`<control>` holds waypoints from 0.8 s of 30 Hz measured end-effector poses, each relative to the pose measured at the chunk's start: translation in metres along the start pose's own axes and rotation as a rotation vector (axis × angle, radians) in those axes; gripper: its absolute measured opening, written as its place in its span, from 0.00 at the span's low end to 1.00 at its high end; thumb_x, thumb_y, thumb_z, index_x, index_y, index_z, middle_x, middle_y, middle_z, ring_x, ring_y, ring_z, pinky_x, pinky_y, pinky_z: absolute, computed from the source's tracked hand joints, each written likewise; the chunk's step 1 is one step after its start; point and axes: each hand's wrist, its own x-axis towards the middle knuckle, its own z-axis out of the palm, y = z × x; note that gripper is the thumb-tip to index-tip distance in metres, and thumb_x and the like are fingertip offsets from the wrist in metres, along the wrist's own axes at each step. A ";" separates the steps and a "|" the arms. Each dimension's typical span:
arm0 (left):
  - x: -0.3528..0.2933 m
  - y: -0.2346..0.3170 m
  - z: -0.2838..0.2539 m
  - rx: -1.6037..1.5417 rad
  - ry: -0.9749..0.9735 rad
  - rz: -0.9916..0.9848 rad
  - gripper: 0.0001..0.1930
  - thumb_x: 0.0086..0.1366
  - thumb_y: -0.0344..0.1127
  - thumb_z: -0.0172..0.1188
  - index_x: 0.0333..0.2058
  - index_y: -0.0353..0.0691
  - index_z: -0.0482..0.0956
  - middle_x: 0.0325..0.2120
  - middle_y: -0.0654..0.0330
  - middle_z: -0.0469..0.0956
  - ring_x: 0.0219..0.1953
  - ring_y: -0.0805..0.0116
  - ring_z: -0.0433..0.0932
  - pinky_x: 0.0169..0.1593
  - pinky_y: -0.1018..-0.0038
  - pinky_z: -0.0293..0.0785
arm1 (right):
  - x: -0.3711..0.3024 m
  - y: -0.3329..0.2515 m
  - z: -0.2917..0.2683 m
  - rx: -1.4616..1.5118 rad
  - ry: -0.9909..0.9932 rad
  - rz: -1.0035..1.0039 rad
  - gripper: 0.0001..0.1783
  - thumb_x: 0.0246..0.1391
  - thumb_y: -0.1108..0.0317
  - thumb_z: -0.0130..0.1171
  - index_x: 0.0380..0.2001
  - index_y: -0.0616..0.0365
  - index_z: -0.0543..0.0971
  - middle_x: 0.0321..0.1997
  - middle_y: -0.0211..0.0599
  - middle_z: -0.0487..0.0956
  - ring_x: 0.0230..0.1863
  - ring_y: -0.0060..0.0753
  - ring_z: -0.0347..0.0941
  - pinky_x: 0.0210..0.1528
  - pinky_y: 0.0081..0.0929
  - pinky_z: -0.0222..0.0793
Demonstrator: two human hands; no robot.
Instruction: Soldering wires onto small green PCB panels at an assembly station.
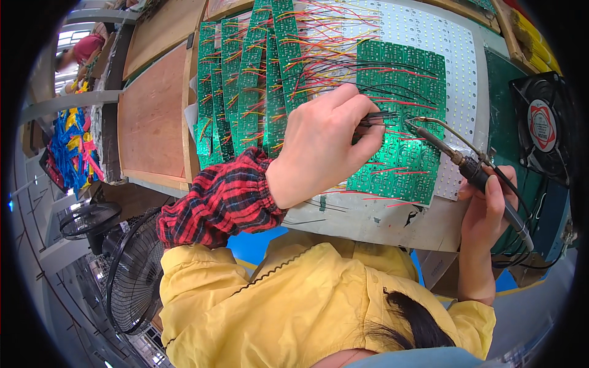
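right of frame centre, the left hand (325,138) pinches wires (384,115) over the board (402,150), seemingly aiming ends at the iron (471,170), which the right hand (491,202) grips behind its likely hot tip.

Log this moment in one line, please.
left hand: holds black wires | right hand: holds soldering iron | tip: over green circuit boards

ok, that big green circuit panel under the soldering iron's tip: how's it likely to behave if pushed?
Probably stiff: the green circuit panel lies flat without visible sagging. It looks thin, so likely light for its size and apt to slide rather than tip. The slender red wires across it seem floppy and could snag.
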 end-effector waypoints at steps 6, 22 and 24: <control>0.004 0.007 -0.018 0.017 -0.123 -0.061 0.07 0.49 0.27 0.62 0.27 0.33 0.74 0.22 0.59 0.70 0.22 0.70 0.71 0.25 0.79 0.67 | 0.002 0.000 -0.002 0.011 0.013 0.024 0.10 0.49 0.67 0.49 0.29 0.66 0.69 0.23 0.40 0.73 0.18 0.26 0.71 0.27 0.18 0.66; 0.016 0.016 0.002 0.044 -0.078 0.166 0.07 0.49 0.28 0.62 0.28 0.35 0.76 0.24 0.57 0.72 0.24 0.62 0.73 0.27 0.73 0.69 | -0.002 -0.002 -0.018 -0.030 0.029 0.021 0.11 0.52 0.66 0.46 0.31 0.64 0.67 0.17 0.41 0.71 0.20 0.27 0.66 0.31 0.23 0.63; 0.015 0.015 0.006 0.058 -0.082 0.158 0.07 0.50 0.28 0.62 0.28 0.35 0.76 0.24 0.58 0.72 0.23 0.63 0.73 0.26 0.73 0.69 | -0.001 -0.003 -0.015 0.020 -0.020 -0.014 0.09 0.49 0.69 0.50 0.29 0.65 0.69 0.21 0.39 0.74 0.20 0.25 0.71 0.26 0.18 0.66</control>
